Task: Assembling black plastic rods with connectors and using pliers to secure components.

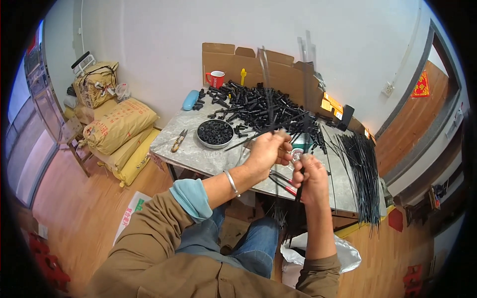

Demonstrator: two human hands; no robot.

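Observation:
My left hand is closed in a pinch over the table's front part, with a thin black strip rising from it, smeared by motion. Just to its right, my right hand is closed round black strips that hang below the fist; blurred lengths also stand up above it. Whether these are cable ties or rods I cannot tell. Beneath the hands lie red-handled pliers. Behind them a green-and-clear round object is partly hidden. A big pile of black tubular plastic pieces spreads beyond my hands.
A metal bowl of small black rings and snips lie left on the grey table. Long thin black strips overhang its right edge. A red mug, blue case and cardboard screen stand behind. Sacks are stacked left.

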